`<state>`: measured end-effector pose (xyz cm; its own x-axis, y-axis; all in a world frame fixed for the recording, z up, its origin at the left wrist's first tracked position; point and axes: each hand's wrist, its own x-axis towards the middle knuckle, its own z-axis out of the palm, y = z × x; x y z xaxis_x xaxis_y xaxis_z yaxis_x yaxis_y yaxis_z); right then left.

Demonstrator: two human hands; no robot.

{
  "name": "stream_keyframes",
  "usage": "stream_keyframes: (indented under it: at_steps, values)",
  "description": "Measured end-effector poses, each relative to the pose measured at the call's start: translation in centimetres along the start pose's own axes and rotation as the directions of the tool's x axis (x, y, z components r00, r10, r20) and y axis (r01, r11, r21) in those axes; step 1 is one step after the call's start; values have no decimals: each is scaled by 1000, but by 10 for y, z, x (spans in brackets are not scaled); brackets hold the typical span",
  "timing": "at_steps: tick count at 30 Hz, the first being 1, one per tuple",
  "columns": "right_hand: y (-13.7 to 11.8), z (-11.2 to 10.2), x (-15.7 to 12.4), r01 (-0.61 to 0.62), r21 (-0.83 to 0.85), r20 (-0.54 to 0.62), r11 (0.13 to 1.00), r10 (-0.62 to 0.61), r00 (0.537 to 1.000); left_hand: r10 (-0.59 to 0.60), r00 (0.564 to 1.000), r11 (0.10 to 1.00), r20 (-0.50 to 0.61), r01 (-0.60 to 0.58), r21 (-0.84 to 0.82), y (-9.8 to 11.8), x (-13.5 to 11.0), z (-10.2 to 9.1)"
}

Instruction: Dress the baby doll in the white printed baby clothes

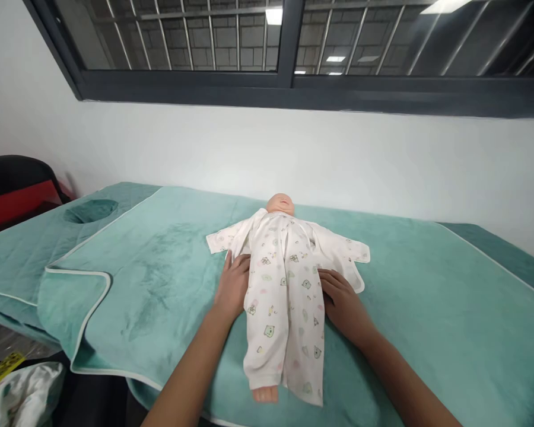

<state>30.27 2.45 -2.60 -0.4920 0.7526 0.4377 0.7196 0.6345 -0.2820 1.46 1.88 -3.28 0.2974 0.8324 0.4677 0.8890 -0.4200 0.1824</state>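
Forearms [196, 362] | clothed doll [269, 290] | between left fingers [240, 263] and right fingers [333, 280]

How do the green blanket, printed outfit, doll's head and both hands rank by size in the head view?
1. Green blanket
2. Printed outfit
3. Left hand and right hand, too alike to rank
4. Doll's head

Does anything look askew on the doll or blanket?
Yes. The white outfit looks lopsided: a foot shows below its left leg, while the right panel hangs lower with no foot visible. The teal blanket also curls unevenly along its left edge.
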Motion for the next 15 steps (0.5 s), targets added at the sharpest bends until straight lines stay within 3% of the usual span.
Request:
stream_keyframes:
  at_steps: [5, 8, 11, 15]
  values:
    - [-4, 6, 9, -2, -48, 26, 999, 3, 1000, 52, 998, 996, 17, -51, -69, -1, 11, 4]
    - [-14, 9, 23, -3, 13, -1, 1000, 3, 1000, 71, 997, 989, 17, -68, -134, 4, 20, 4]
    - [-26, 13, 38, -119, 172, -58, 978, 131, 990, 29, 999, 962, 13, -25, -271, 12, 28, -3]
    - [-32, 23, 50, -309, 406, -92, 860, 375, 922, -74, 997, 892, 6, 69, -446, 24, 30, -14]
